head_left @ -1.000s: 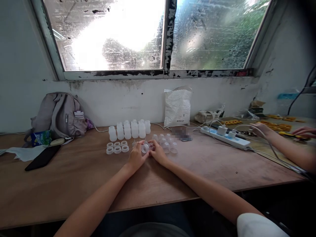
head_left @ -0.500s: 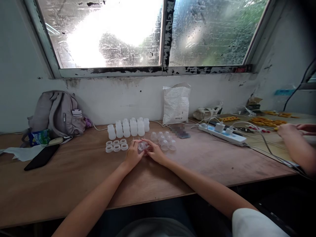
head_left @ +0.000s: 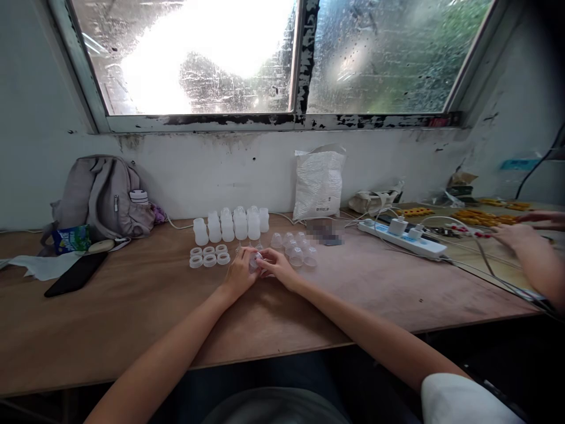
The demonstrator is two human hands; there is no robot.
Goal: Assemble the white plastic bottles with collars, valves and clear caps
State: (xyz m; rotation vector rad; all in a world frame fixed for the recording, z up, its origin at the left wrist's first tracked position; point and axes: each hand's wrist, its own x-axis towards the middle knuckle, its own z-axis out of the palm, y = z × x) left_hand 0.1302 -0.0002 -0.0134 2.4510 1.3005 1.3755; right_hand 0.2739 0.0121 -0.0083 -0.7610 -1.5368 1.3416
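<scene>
My left hand [head_left: 241, 271] and my right hand [head_left: 278, 268] meet over the middle of the table. Both are closed with their fingertips around a small, clear round bottle collar [head_left: 255, 261], partly covered by the fingers; whether a teat sits in it I cannot make out. Just behind my hands stand a few clear teats [head_left: 250, 243], partly hidden. To the left lie two rows of translucent collars [head_left: 209, 259]. Milky baby bottles [head_left: 227, 229] stand grouped behind them, some with a teat-like top. Clear domed caps [head_left: 295, 253] are clustered right of my right hand.
A backpack [head_left: 103, 200], a black phone [head_left: 76, 275] and a white cloth [head_left: 42, 266] are at the left. A white plastic bag [head_left: 318, 185] leans on the wall. A power strip [head_left: 401, 238] with cables lies right. A co-worker's hand [head_left: 512, 235] is near yellow parts [head_left: 483, 218].
My fingers have shifted around the collar, which is turned and more covered now. The view has tilted slightly. The co-worker's hands at the right have moved a little apart.
</scene>
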